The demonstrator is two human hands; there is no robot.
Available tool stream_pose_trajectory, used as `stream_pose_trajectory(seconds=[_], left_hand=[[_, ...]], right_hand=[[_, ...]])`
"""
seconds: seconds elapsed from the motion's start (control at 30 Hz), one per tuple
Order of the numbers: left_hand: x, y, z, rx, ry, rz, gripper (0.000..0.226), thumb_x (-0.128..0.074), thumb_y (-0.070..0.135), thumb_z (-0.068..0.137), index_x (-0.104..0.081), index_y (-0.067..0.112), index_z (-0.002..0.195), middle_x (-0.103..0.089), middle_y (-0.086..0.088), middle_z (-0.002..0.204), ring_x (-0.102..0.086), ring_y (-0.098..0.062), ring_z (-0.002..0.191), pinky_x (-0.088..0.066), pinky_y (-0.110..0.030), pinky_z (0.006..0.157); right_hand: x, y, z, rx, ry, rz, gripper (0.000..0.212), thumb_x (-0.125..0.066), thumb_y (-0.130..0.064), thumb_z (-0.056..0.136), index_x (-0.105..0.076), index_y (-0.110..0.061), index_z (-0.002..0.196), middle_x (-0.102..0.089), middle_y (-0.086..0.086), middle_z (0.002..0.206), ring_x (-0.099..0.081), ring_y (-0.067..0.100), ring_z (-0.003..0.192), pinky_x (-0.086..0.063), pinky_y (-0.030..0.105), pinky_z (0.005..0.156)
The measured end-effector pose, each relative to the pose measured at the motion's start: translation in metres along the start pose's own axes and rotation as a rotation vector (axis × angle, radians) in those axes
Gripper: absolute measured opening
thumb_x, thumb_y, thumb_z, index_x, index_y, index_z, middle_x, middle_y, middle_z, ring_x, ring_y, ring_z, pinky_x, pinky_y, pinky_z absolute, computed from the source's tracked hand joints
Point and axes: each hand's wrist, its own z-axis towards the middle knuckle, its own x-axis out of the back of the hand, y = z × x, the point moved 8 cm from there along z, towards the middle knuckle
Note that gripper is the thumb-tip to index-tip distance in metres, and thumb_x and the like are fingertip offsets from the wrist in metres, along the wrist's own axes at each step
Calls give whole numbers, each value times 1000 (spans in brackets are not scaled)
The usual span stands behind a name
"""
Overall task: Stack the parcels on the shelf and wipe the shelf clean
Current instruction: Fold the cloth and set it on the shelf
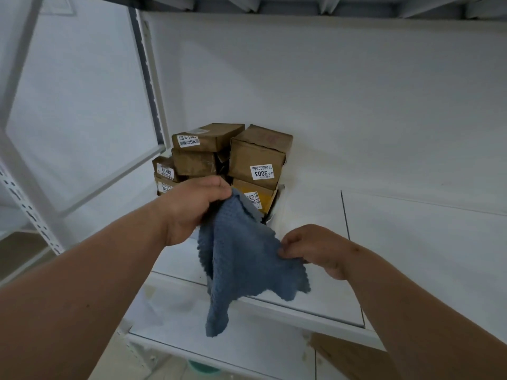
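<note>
Several brown parcels with white labels stand stacked at the back left corner of the white shelf. A blue knitted cloth hangs in the air in front of them, above the shelf's front edge. My left hand grips the cloth's upper corner, just in front of the lowest parcels. My right hand pinches the cloth's right edge, lower and to the right. The cloth's bottom corner dangles free below the shelf edge.
A white perforated upright of the rack stands at the left. A lower white shelf shows beneath the cloth. A brown board and a green object lie below. The white wall backs the shelf.
</note>
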Motion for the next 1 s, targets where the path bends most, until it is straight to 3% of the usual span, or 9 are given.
stream_pose_trajectory(seconds=[0.13, 0.2, 0.3, 0.47, 0.6, 0.73, 0.83, 0.93, 1.0], left_hand=[[-24, -24, -1, 101, -250, 535, 38, -68, 41, 82, -59, 24, 115, -60, 4, 115, -56, -16, 104, -45, -27, 83], [-49, -31, -4, 95, -411, 446, 56, -75, 25, 79, -50, 30, 129, -56, 9, 126, -55, -11, 112, -45, -19, 83], [-63, -33, 1, 19, -481, 317, 51, -75, 2, 74, -61, 27, 116, -68, 2, 115, -62, -14, 110, -51, -31, 95], [-54, -43, 12, 48, -465, 521, 22, -76, 18, 77, -68, 15, 97, -68, -6, 101, -62, -24, 100, -51, -39, 89], [-59, -43, 10, 2, -571, 833, 26, -76, 33, 76, -69, 18, 96, -68, 1, 94, -62, -16, 89, -51, -32, 79], [-49, -53, 18, 50, -645, 1075, 14, -77, 32, 75, -63, 31, 75, -61, 15, 79, -55, -4, 77, -41, -21, 65], [-35, -49, 35, 73, -573, 1203, 17, -74, 26, 77, -66, 32, 91, -64, 11, 94, -57, -8, 91, -44, -24, 76], [-23, -23, 59, -18, -348, 1312, 9, -68, 25, 81, -62, 32, 82, -63, 6, 88, -57, -10, 84, -42, -23, 65], [-18, 11, 70, -166, -123, 1255, 22, -64, 23, 84, -54, 29, 65, -58, 3, 75, -53, -13, 73, -37, -23, 56]], right_hand=[[-3, -25, -5, 126, 62, 8, 11, -59, -28, 98, -68, -21, 97, -67, 1, 100, -61, 19, 98, -49, 36, 87], [-16, -41, -5, 197, 57, -82, 14, -55, -29, 100, -66, -22, 105, -67, 2, 107, -63, 20, 102, -53, 40, 92], [-27, -56, -6, 210, 33, -21, 13, -56, -26, 100, -67, -20, 105, -67, 2, 108, -64, 20, 103, -55, 41, 93], [-17, -24, -13, 30, -95, 95, 23, -78, -26, 83, -67, -19, 102, -70, 5, 101, -67, 20, 94, -58, 31, 78], [-11, 15, -22, -108, -231, -210, 12, -80, -20, 80, -69, -20, 84, -67, -2, 79, -62, 14, 75, -50, 26, 64], [22, 22, -22, -51, -63, -141, 8, -69, -17, 90, -64, -18, 84, -59, -2, 71, -49, 11, 65, -36, 25, 59], [54, 22, -16, -34, 152, -89, 10, -66, -18, 93, -64, -16, 83, -56, 0, 69, -44, 10, 55, -32, 23, 50], [90, 21, -13, -36, 421, 3, 12, -64, -14, 94, -62, -13, 83, -54, 6, 65, -43, 12, 42, -31, 23, 40], [115, 17, -20, 11, 595, 196, 13, -62, -10, 95, -61, -13, 82, -61, 11, 70, -57, 14, 41, -44, 26, 42]])
